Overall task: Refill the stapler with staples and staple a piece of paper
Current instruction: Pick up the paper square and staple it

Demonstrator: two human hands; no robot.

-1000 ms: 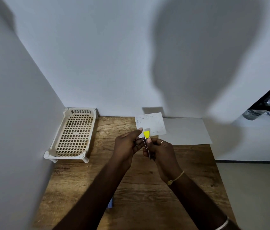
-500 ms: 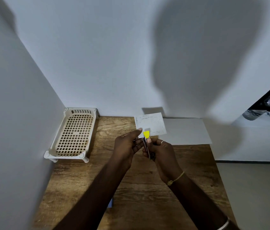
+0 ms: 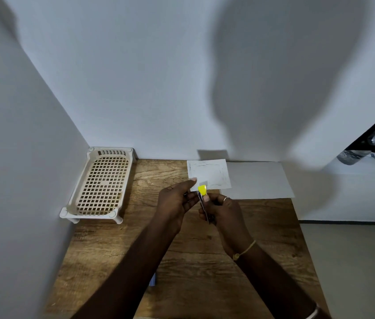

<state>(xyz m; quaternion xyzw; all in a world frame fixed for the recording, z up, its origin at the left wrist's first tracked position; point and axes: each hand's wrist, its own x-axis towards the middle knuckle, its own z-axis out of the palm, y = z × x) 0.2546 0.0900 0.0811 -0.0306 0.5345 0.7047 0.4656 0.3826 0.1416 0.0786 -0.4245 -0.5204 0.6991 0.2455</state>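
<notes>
A small white piece of paper (image 3: 211, 172) with faint marks is held up above the table, throwing a shadow on the back wall. My left hand (image 3: 176, 200) pinches its lower left corner between thumb and fingers. My right hand (image 3: 224, 209) grips a slim metal stapler (image 3: 203, 192) with a yellow tip. The yellow tip sits at the paper's lower edge, just right of my left thumb. My fingers hide most of the stapler's body.
A larger white sheet (image 3: 259, 180) lies flat at the back right of the wooden table (image 3: 195, 254). A cream lattice basket (image 3: 103, 185) stands at the back left against the wall. A small bluish object (image 3: 152, 279) peeks out under my left forearm.
Almost nothing has changed. My left thumb has shifted slightly along the paper's corner, and both hands keep their hold in the same place.
</notes>
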